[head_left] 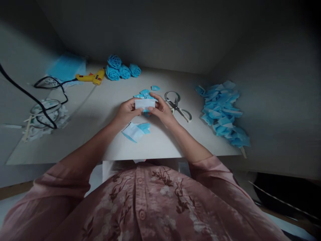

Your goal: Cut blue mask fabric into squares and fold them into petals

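Between my two hands is a pale fabric piece (143, 103), white on the side facing me, held up over the table. My left hand (128, 111) pinches its left end, thumb in front. At the right end, the thumb and fingers of my right hand (162, 109) grip the same piece. Small cut blue pieces (144, 93) lie just beyond it, partly hidden. Nearer to me rest some loose blue and white scraps (135, 131). A pair of scissors (176, 107) with pale handles lies spread beside my right hand.
Several blue fabric roses (119, 71) stand at the back. A yellow glue gun (92, 77) with a black cord lies left of them, near a blue sheet stack (66, 67). A blue scrap heap (223, 110) fills the right side; white scraps (47, 117) lie left.
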